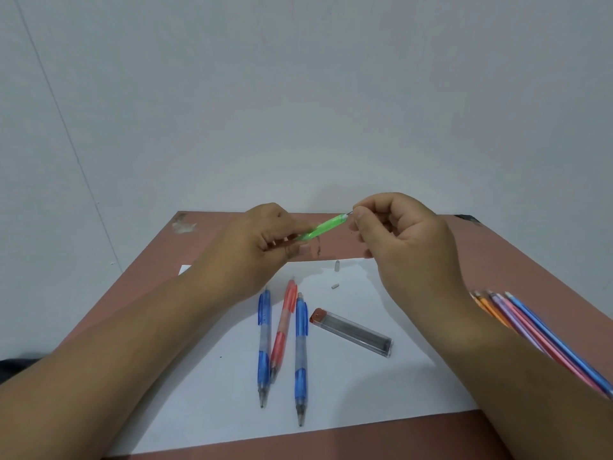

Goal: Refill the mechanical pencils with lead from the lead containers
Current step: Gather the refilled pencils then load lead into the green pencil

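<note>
Head view: at the far middle of the table (pixel 497 254), the left hand (pixel 255 247) grips the green pencil (pixel 323 227) while the right hand (pixel 394 234) pinches a lead (pixel 351 213) at its open end. Feeding is under way; next, steady alignment, then capping. The lead case (pixel 351 332) lies near right.

My left hand (pixel 262 242) is curled with its fingers pointing toward two o'clock, while my right hand (pixel 398 234), at its three o'clock, pinches thumb against forefinger, other fingers curled.
</note>
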